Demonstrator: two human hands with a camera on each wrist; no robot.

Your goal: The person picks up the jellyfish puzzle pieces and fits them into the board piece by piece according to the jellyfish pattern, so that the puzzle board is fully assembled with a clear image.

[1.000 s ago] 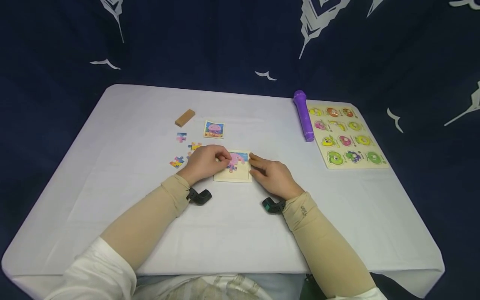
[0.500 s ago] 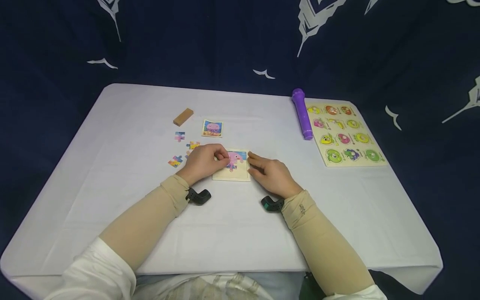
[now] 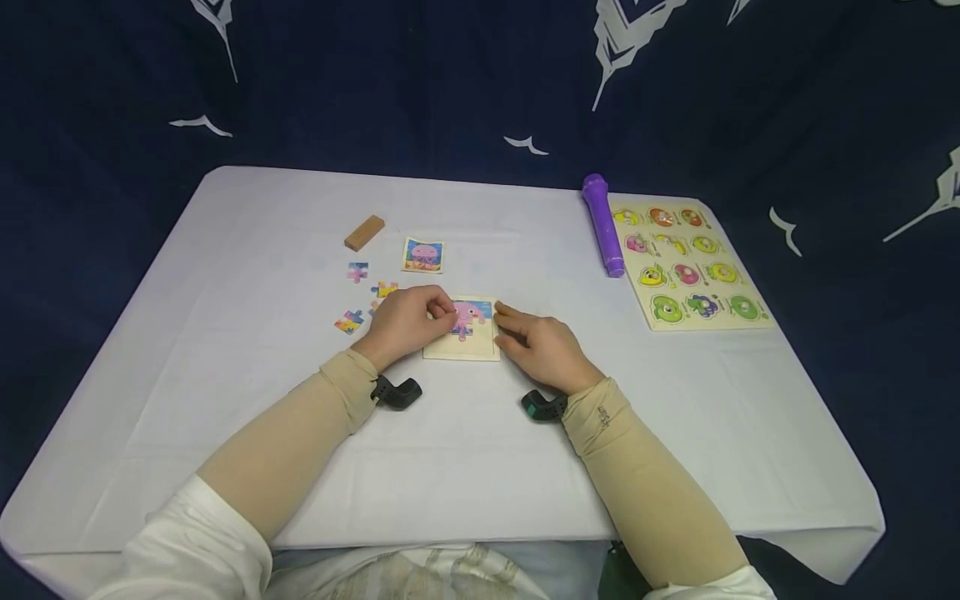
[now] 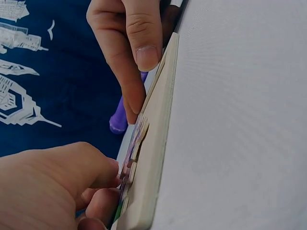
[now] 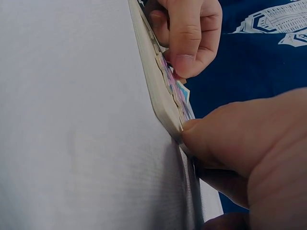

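Observation:
A square wooden puzzle board (image 3: pixel 480 348) lies flat in the head view, with joined pink and blue jigsaw pieces (image 3: pixel 468 312) along its upper part. At the board's left side my left hand (image 3: pixel 408 323) holds its thumb and index finger together at a puzzle piece, mostly hidden by the fingertips. Across from it, my right hand (image 3: pixel 547 348) touches the right edge with thumb and fairly straight fingers. The right wrist view shows that thumb (image 5: pixel 201 136) pressed against the rim. In the left wrist view the left hand (image 4: pixel 62 184) is close against the pieces.
Several loose jigsaw pieces (image 3: pixel 349 322) lie left of the left hand. Behind are a small picture card (image 3: pixel 423 256) and a wooden block (image 3: pixel 364 232). A purple microphone (image 3: pixel 603 225) rests beside a fruit puzzle board (image 3: pixel 693 267) at the back right.
The head view has shifted slightly, so everything sits a little further left and up. Both hands keep nearly the same place at the board.

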